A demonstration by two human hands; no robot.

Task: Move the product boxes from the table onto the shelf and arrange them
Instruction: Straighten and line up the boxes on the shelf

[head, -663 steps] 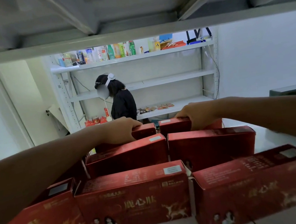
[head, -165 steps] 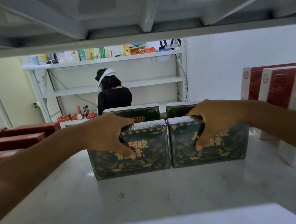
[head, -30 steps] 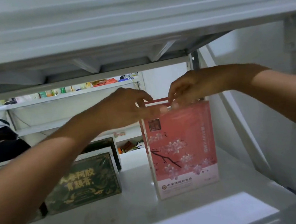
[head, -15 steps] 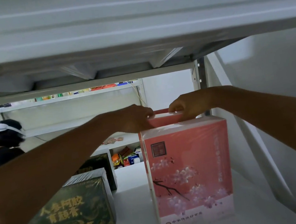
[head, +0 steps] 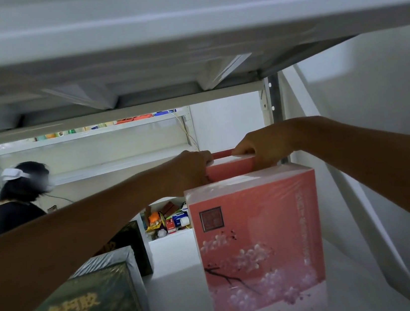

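A tall pink box with blossom print (head: 259, 247) stands upright at the front of the white shelf board (head: 175, 284). Directly behind it stands a second pink box (head: 230, 169); only its top edge shows. My left hand (head: 191, 170) grips that rear box at its top left corner and my right hand (head: 263, 151) grips its top right corner. A dark green box with gold lettering (head: 88, 309) sits at the left front, with another green box (head: 131, 240) behind it, partly hidden by my left forearm.
The upper shelf's underside (head: 183, 40) hangs low just above my hands. A slanted white brace (head: 346, 189) and the grey upright post (head: 275, 101) bound the right side. Beyond the shelf, a person (head: 21, 197) stands at another rack (head: 93, 149) holding small goods.
The camera has come closer to the shelf. Both hands stay on the rear pink box's top edge, gripping its corners behind the front pink box.
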